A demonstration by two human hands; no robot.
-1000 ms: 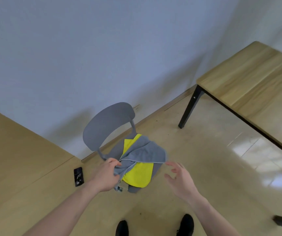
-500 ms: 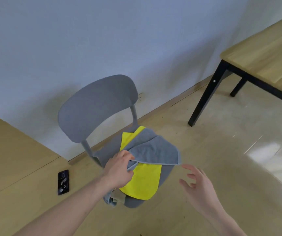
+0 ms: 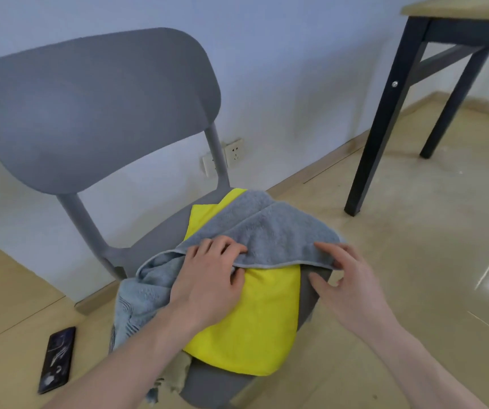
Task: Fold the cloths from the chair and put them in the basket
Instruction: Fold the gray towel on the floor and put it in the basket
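We see a grey towel (image 3: 266,231) lying folded over a yellow cloth (image 3: 255,320) on the seat of the grey chair (image 3: 89,98). Our left hand (image 3: 207,287) grips the towel's hemmed edge near the seat's middle, fingers on top and thumb tucked beneath. Our right hand (image 3: 346,278) pinches the same edge at the seat's right side, fingertips on top, thumb below. A light blue towel (image 3: 142,293) hangs off the seat's left edge. A dark phone (image 3: 57,360) lies on the floor left of the chair.
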